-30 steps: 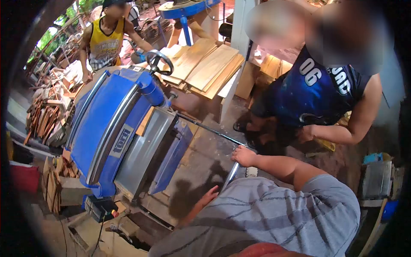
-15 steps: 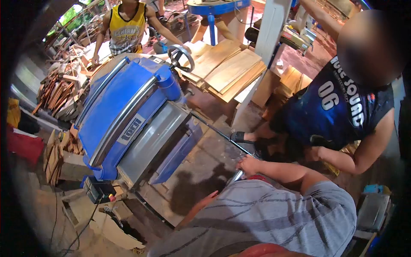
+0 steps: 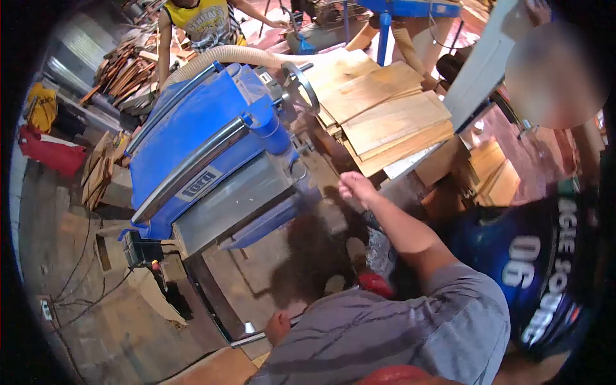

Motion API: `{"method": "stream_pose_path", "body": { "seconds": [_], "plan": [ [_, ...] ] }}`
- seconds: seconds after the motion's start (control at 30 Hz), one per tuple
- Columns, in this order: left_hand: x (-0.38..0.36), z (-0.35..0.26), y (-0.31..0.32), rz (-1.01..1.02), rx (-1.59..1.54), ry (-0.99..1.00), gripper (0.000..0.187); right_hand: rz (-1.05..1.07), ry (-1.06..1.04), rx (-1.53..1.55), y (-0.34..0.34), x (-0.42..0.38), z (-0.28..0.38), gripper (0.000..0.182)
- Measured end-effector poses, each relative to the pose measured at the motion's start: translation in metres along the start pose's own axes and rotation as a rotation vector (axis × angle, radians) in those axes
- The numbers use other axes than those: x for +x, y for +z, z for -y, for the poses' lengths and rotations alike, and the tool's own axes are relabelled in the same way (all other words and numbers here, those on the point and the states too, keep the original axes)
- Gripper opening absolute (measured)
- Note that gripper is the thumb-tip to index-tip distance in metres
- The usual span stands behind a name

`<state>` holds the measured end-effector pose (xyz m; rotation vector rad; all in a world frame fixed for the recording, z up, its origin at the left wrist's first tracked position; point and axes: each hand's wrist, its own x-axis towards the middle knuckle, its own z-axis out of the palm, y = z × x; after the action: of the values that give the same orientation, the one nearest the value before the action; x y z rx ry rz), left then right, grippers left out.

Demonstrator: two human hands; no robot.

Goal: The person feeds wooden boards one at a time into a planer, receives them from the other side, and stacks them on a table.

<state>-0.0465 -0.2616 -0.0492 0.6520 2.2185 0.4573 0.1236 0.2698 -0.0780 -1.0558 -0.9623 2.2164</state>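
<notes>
My right hand [image 3: 359,188] is raised in front of the planer, its fingers curled in with nothing visible in them. It hangs over the floor between the machine and the stacked boards [image 3: 398,125], touching neither. Low by my body, my left hand [image 3: 278,327] is closed over the metal bar [image 3: 297,317] along the near end of the machine's frame; my shirt hides part of the arm. The blue planer [image 3: 192,135] marked "torq" has two chrome rollers on top, a handwheel [image 3: 301,88] at its right and a grey bed [image 3: 224,208].
A person in a yellow jersey [image 3: 205,22] stands behind the planer; another in a dark jersey [image 3: 513,256] is close on my right. A ribbed hose [image 3: 231,54] runs behind the machine. Cables [image 3: 83,301] and scrap wood [image 3: 125,74] lie at the left.
My right hand has let go of the metal bar and moved up and forward. The view has shifted, and the person in the dark jersey now appears lower and farther right.
</notes>
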Motion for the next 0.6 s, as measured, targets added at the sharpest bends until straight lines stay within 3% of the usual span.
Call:
{"method": "stream_pose_path", "body": {
  "seconds": [0.03, 0.07, 0.17, 0.3, 0.4, 0.5, 0.6],
  "plan": [
    [-0.005, 0.005, 0.007, -0.148, 0.227, 0.054, 0.027, -0.05, -0.003, 0.115, -0.01, 0.029, 0.014, 0.01],
    [0.0, 0.002, 0.014, -0.294, 0.458, 0.11, 0.025, -0.124, -0.036, 0.038, -0.017, 0.056, 0.032, 0.011],
    [-0.007, -0.034, 0.008, -0.427, 0.335, 0.091, 0.021, -0.219, -0.111, 0.012, -0.054, 0.144, 0.049, 0.011],
    [-0.01, -0.079, 0.001, -0.468, 0.259, 0.006, 0.021, -0.319, -0.153, 0.139, -0.067, 0.204, 0.084, 0.014],
    [-0.007, -0.056, 0.0, -0.492, 0.394, 0.054, 0.019, -0.396, -0.132, 0.19, -0.077, 0.249, 0.09, 0.019],
    [0.001, -0.027, 0.01, -0.444, 0.459, -0.001, 0.016, -0.621, -0.088, 0.2, -0.07, 0.267, 0.1, 0.026],
    [0.003, -0.02, 0.013, -0.456, 0.577, -0.08, 0.014, -0.605, -0.114, 0.236, -0.078, 0.294, 0.096, 0.027]
  ]
}}
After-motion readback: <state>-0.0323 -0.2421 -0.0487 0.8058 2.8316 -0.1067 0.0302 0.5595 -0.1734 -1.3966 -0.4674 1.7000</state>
